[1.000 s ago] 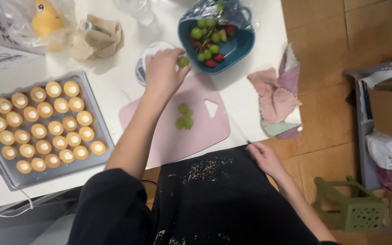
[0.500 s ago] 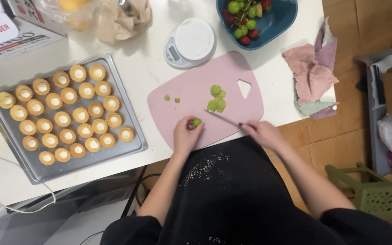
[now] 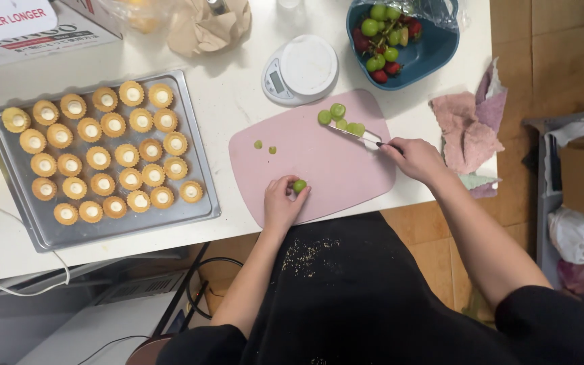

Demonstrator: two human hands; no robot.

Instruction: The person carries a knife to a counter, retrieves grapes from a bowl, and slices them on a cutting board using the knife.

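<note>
My left hand pinches a whole green grape at the near edge of a pink cutting board. My right hand grips a small knife whose blade lies on the board next to several cut grape halves at the board's far side. Two small green bits lie on the left part of the board.
A metal tray of small filled tart shells sits at left. A white kitchen scale and a blue bowl of grapes and strawberries stand behind the board. Pink cloths lie at the table's right edge. A box and bags are at the far left.
My left hand brought a grape from the bowl to the board's near edge. My right hand picked up the knife and moved it from beside the left hand to the cut halves.
</note>
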